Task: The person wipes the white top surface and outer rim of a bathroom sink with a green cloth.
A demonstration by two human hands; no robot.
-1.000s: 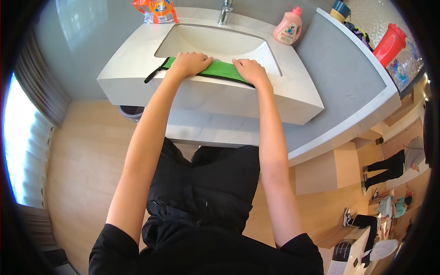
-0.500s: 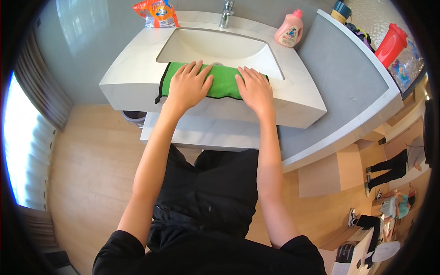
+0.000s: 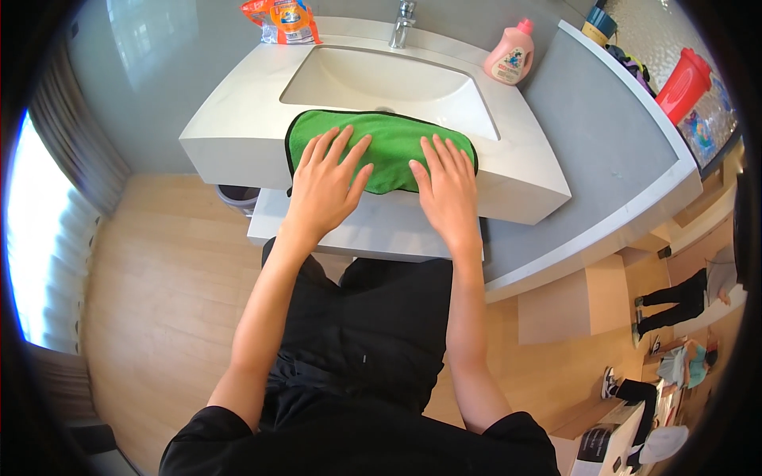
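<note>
A green cloth with a black border lies over the front rim of the white sink, its near side hanging over the counter's edge. On the left part of the cloth rests my left hand, fingers spread. My right hand lies toward the cloth's right end with its fingers stretched out and the thumb apart. Both palms face down, and neither hand grips the cloth.
A chrome faucet stands behind the basin. An orange detergent bag is at the back left of the counter, a pink bottle at the back right. Below sits a bin. A grey partition runs along the right; other people are beyond it.
Both hands have drawn slightly back toward me. More of the green cloth shows now, spread wider and hanging lower over the counter's front edge. The view has shifted a little.
</note>
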